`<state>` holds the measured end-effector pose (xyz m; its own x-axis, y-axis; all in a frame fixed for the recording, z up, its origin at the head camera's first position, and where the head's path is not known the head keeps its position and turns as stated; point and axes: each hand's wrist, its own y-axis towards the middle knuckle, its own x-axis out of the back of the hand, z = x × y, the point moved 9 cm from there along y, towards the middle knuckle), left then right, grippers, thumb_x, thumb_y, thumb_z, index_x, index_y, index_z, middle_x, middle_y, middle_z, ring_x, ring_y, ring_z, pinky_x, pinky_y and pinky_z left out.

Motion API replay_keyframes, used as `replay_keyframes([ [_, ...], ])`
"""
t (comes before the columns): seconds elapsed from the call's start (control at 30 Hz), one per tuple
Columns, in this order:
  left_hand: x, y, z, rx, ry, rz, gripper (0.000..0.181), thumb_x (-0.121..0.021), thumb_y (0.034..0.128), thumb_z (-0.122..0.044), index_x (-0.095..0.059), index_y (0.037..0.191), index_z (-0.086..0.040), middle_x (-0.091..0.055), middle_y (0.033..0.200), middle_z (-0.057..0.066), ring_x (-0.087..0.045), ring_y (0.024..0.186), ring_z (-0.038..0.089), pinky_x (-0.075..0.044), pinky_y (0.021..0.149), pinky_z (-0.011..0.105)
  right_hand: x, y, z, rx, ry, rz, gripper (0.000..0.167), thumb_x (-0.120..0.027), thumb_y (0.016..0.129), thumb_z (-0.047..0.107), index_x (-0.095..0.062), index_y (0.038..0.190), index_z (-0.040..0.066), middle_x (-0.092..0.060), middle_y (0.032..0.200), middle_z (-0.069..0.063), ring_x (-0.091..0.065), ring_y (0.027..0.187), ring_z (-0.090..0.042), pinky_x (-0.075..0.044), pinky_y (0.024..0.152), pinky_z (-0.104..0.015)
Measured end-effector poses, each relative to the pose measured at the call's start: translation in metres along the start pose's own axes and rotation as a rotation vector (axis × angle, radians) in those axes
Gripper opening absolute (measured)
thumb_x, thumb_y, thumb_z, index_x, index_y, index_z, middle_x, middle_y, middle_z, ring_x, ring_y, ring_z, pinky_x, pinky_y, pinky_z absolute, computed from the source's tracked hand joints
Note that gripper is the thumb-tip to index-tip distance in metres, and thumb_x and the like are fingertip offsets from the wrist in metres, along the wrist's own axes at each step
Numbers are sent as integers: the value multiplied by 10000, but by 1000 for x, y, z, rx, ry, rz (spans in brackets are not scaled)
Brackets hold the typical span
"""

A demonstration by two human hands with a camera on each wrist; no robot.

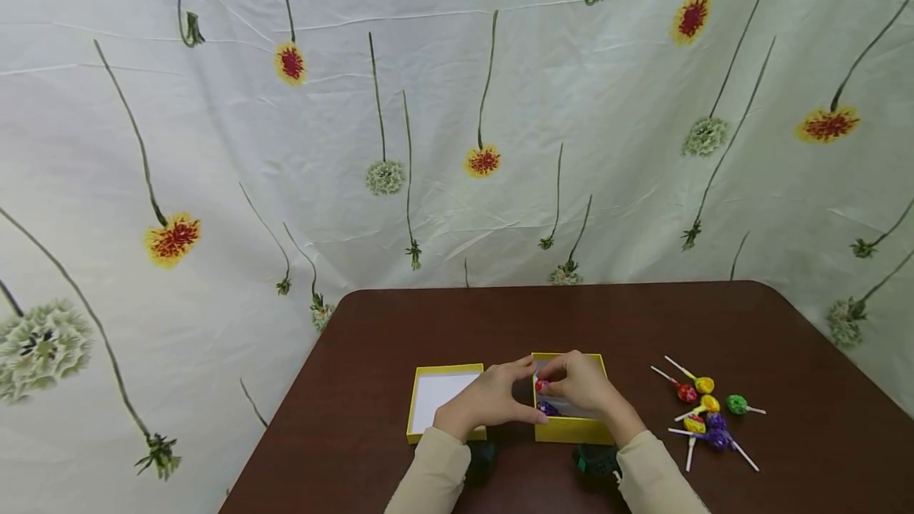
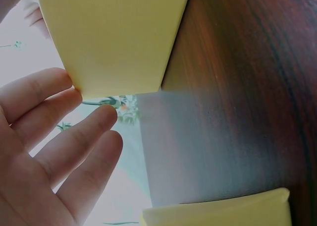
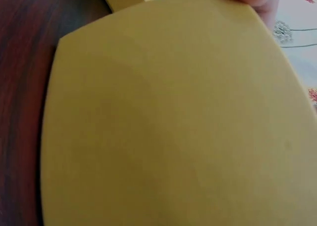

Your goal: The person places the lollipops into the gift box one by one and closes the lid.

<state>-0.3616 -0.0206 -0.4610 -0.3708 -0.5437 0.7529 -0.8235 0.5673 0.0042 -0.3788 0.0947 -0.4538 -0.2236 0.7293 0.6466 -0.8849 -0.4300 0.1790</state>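
A yellow box (image 1: 574, 430) stands upright at the middle of the table; its side wall (image 2: 116, 42) fills the top of the left wrist view. My left hand (image 1: 493, 399) is spread along the box's left side, fingertips (image 2: 67, 80) touching the corner, thumb near the front. My right hand (image 1: 584, 387) reaches over the box and pinches a red lollipop (image 1: 540, 385) inside its left part. Below it lies a purple lollipop (image 1: 548, 408) in the box. In the right wrist view the front wall (image 3: 173, 117) hides most of that hand.
Left of the box lies a yellow-edged lid (image 1: 435, 395) with a white inside. Several lollipops, purple (image 1: 716, 439), green (image 1: 736, 404), red (image 1: 686, 393) and yellow (image 1: 704, 385), lie loose on the right. A flowered cloth (image 1: 443, 205) hangs behind the table (image 1: 428, 324).
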Motion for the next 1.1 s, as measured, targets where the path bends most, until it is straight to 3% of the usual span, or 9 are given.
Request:
replay_keyframes([
  [0.37, 2, 1, -2, -6, 0, -5, 861, -810, 821, -460, -455, 1508, -82, -336, 1626, 45, -370, 1479, 269, -414, 1147, 445, -8, 2, -4, -29, -13, 56, 85, -737, 872, 30, -788, 940, 22, -765, 901, -71, -636, 760, -111, -553, 655, -278],
  [0.77, 3, 2, -4, -9, 10, -4, 859, -809, 825, -452, -451, 1509, -74, -333, 1627, 41, -359, 1484, 269, -411, 1149, 450, -11, 2, -7, -43, -15, 84, 164, -661, 881, -83, -783, 967, -15, -751, 898, -99, -664, 790, -167, -588, 706, -369],
  [1.1, 0, 0, -1, -3, 4, -3, 850, -812, 823, -450, -458, 1507, -90, -343, 1624, 17, -359, 1484, 263, -408, 1150, 454, -16, 0, -6, -28, -61, 96, 174, -664, 864, -78, -770, 980, -5, -741, 904, -74, -677, 812, -180, -597, 745, -411],
])
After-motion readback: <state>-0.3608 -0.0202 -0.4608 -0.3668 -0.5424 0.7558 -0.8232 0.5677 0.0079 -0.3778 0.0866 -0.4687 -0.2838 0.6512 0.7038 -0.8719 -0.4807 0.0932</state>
